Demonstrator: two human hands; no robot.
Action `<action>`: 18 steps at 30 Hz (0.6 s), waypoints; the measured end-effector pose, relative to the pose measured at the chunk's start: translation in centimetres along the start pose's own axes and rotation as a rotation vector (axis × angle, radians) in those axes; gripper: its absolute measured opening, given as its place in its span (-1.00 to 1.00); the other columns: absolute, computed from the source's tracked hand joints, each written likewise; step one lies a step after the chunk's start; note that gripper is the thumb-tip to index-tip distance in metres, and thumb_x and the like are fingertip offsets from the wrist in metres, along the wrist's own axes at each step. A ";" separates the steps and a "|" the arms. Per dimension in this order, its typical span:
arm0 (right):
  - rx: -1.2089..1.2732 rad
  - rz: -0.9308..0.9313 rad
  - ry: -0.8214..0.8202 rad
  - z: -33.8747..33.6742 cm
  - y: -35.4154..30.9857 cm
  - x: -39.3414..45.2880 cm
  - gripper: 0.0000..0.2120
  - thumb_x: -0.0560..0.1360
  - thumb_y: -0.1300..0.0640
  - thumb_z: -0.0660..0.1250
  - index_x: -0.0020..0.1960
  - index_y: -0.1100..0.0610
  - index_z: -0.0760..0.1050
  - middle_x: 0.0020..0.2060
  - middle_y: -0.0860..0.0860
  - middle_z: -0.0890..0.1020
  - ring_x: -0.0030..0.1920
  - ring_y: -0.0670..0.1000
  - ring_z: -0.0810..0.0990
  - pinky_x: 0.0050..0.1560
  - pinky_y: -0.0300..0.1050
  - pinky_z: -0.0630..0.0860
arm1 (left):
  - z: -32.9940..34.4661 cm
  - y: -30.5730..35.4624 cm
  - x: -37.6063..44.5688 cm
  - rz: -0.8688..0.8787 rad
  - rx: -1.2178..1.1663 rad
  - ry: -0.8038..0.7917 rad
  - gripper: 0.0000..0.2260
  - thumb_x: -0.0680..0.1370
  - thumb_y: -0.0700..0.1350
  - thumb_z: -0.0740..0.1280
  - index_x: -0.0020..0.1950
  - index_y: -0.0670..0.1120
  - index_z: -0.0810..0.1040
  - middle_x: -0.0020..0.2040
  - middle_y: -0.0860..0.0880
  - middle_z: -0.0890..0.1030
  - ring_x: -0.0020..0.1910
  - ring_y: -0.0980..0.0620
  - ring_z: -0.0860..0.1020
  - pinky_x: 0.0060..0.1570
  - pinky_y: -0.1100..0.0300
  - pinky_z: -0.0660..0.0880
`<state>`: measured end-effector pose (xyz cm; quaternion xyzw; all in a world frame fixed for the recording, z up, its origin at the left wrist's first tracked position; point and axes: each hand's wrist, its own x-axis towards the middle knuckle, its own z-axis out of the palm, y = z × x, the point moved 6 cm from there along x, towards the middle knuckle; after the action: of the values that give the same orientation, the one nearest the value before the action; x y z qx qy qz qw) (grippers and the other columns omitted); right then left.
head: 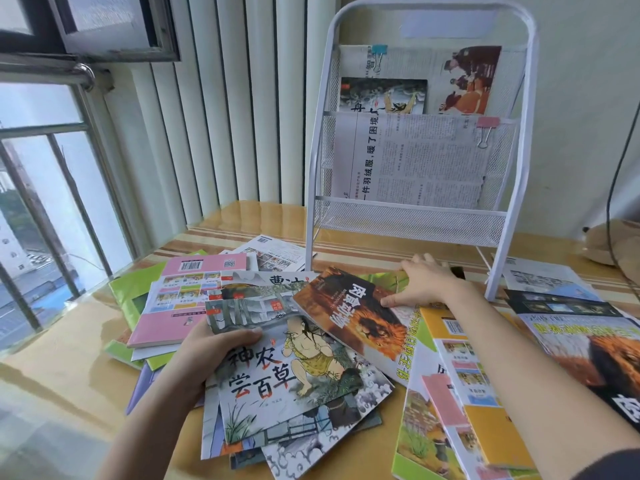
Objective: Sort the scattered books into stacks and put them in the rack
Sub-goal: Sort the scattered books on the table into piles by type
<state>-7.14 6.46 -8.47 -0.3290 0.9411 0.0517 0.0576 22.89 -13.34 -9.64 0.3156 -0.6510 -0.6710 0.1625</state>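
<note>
sorting is under way: a grey picture book (294, 382) is gripped by the left hand (207, 355), a lion book (356, 317) pinched by the right hand (426, 285); stacking by kind seems next

Left hand (204, 355): fingers go under the grey picture book (294, 379); only the thumb shows on the cover. Books beneath it show edges and corners only.

Right hand (424, 287): fingertips hidden behind the upper edge of the lion book (360, 317); grip cannot be told.

Green book (133, 289), centre left: mostly covered by the pink book (187, 299).

Black book (588, 341): cut by the right frame edge. Yellow book (485, 393): runs off the bottom edge.

Rack (415, 133), upper centre: top bar clipped by the frame; newspaper (426, 161) text behind the mesh too small to read.

Brown object (613, 244), right edge: cut off, not identifiable.
</note>
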 end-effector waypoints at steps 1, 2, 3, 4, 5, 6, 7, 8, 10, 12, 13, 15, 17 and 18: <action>-0.035 -0.010 0.026 -0.6 -0.3 -0.2 0.03 0.15 -0.58 0.22 0.44 0.02 0.23 0.42 0.06 0.31 0.42 0.11 0.23 0.35 0.18 0.14 | 0.0 0.0 0.0 0.002 0.005 0.003 -0.83 0.42 -0.27 0.45 -0.05 -0.26 0.54 -0.29 -0.23 0.68 -0.40 -0.13 0.66 -0.45 0.14 0.57; -0.060 -0.024 0.055 -1.3 -0.8 -0.4 -0.04 0.17 -0.55 0.25 0.38 0.03 0.29 0.37 0.03 0.40 0.37 0.10 0.32 0.30 0.13 0.20 | -0.1 0.0 0.1 0.005 0.009 0.008 -0.83 0.42 -0.27 0.45 -0.05 -0.26 0.53 -0.29 -0.22 0.68 -0.41 -0.13 0.65 -0.45 0.14 0.57; -0.073 -0.042 0.092 -2.1 -1.2 -0.8 -0.14 0.20 -0.50 0.29 0.29 0.03 0.36 0.29 0.01 0.48 0.29 0.08 0.41 0.24 0.07 0.26 | -0.1 -0.1 0.1 0.005 0.010 0.012 -0.84 0.42 -0.27 0.45 -0.06 -0.27 0.53 -0.30 -0.22 0.68 -0.41 -0.13 0.65 -0.45 0.13 0.57; -0.071 -0.059 0.140 -3.1 -1.7 -1.3 -0.28 0.23 -0.44 0.34 0.18 0.03 0.40 0.20 -0.01 0.54 0.21 0.07 0.48 0.16 0.02 0.30 | -0.1 -0.1 0.1 0.004 0.008 0.014 -0.85 0.42 -0.28 0.45 -0.07 -0.27 0.53 -0.31 -0.22 0.68 -0.42 -0.12 0.65 -0.46 0.13 0.57; -0.065 -0.074 0.197 -4.3 -2.2 -2.0 -0.42 0.25 -0.37 0.39 0.06 0.01 0.41 0.11 -0.03 0.58 0.14 0.07 0.52 0.07 -0.03 0.33 | -0.1 0.0 0.0 0.003 0.006 0.014 -0.86 0.42 -0.28 0.45 -0.08 -0.26 0.54 -0.32 -0.22 0.68 -0.43 -0.12 0.65 -0.46 0.13 0.57; -0.063 -0.088 0.245 -5.3 -2.6 -2.8 -0.51 0.28 -0.31 0.42 -0.01 0.00 0.41 0.02 -0.05 0.59 0.10 0.06 0.54 -0.02 -0.08 0.35 | -0.1 0.0 0.0 0.000 0.006 0.015 -0.87 0.42 -0.28 0.45 -0.09 -0.26 0.54 -0.32 -0.21 0.68 -0.44 -0.11 0.64 -0.47 0.14 0.57; -0.058 -0.101 0.281 -6.1 -2.9 -3.6 -0.56 0.30 -0.26 0.44 -0.02 0.00 0.43 -0.02 -0.06 0.59 0.08 0.06 0.55 -0.09 -0.10 0.35 | -0.1 0.0 -0.1 -0.004 0.006 0.016 -0.86 0.42 -0.28 0.45 -0.09 -0.26 0.54 -0.32 -0.21 0.68 -0.44 -0.11 0.64 -0.46 0.13 0.57; -0.049 -0.108 0.306 -6.7 -3.2 -4.5 -0.59 0.32 -0.22 0.44 0.03 -0.01 0.46 -0.01 -0.07 0.59 0.08 0.06 0.55 -0.10 -0.10 0.35 | -0.1 0.0 -0.1 -0.008 0.005 0.015 -0.86 0.42 -0.28 0.45 -0.08 -0.26 0.55 -0.31 -0.21 0.68 -0.44 -0.11 0.64 -0.45 0.13 0.58; -0.011 -0.111 0.385 -7.8 -3.9 -6.4 -0.62 0.39 -0.13 0.43 0.15 -0.07 0.46 0.06 -0.06 0.60 0.10 0.07 0.54 -0.05 -0.07 0.37 | -0.2 0.0 -0.2 -0.013 0.004 0.011 -0.84 0.41 -0.28 0.46 -0.06 -0.26 0.55 -0.29 -0.23 0.68 -0.42 -0.12 0.65 -0.43 0.11 0.59; 0.022 -0.116 0.504 -9.2 -4.4 -8.6 -0.64 0.45 -0.05 0.38 0.22 -0.14 0.41 0.07 -0.02 0.62 0.09 0.09 0.56 -0.01 -0.05 0.37 | -0.2 0.1 -0.2 -0.011 0.007 0.007 -0.84 0.42 -0.28 0.46 -0.06 -0.26 0.55 -0.29 -0.22 0.68 -0.42 -0.12 0.65 -0.43 0.11 0.59; 0.032 -0.111 0.546 -10.0 -4.5 -9.6 -0.64 0.48 -0.02 0.36 0.25 -0.17 0.39 0.07 0.00 0.63 0.10 0.11 0.56 0.02 -0.03 0.38 | -0.3 0.2 -0.2 -0.008 0.009 0.008 -0.85 0.42 -0.28 0.46 -0.06 -0.26 0.55 -0.30 -0.21 0.68 -0.42 -0.11 0.65 -0.43 0.12 0.59; 0.082 -0.102 0.604 -11.6 -4.2 -11.5 -0.65 0.52 0.01 0.31 0.28 -0.18 0.40 0.09 0.06 0.63 0.19 0.16 0.50 0.17 0.01 0.34 | -0.2 0.2 -0.4 -0.007 0.015 0.006 -0.84 0.42 -0.28 0.46 -0.06 -0.25 0.55 -0.31 -0.20 0.68 -0.43 -0.10 0.65 -0.43 0.12 0.59; 0.101 -0.108 0.656 -13.2 -3.5 -13.0 -0.72 0.53 0.06 0.29 0.22 -0.15 0.47 0.03 0.09 0.62 0.23 0.15 0.43 0.35 0.04 0.15 | -0.1 0.2 -0.6 -0.015 0.006 -0.001 -0.85 0.42 -0.28 0.45 -0.06 -0.26 0.54 -0.33 -0.20 0.68 -0.45 -0.10 0.64 -0.47 0.12 0.59; 0.106 -0.112 0.693 -14.0 -3.1 -13.8 -0.74 0.52 0.12 0.28 0.15 -0.15 0.51 -0.05 0.06 0.59 0.18 0.11 0.43 0.36 0.04 0.10 | -0.1 0.2 -0.7 -0.022 0.003 -0.004 -0.86 0.43 -0.28 0.45 -0.07 -0.26 0.54 -0.35 -0.19 0.68 -0.46 -0.09 0.64 -0.49 0.13 0.58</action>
<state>4.47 10.58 7.12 -0.3748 0.8866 -0.1151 -0.2454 23.39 -12.99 -9.29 0.3218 -0.6486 -0.6725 0.1535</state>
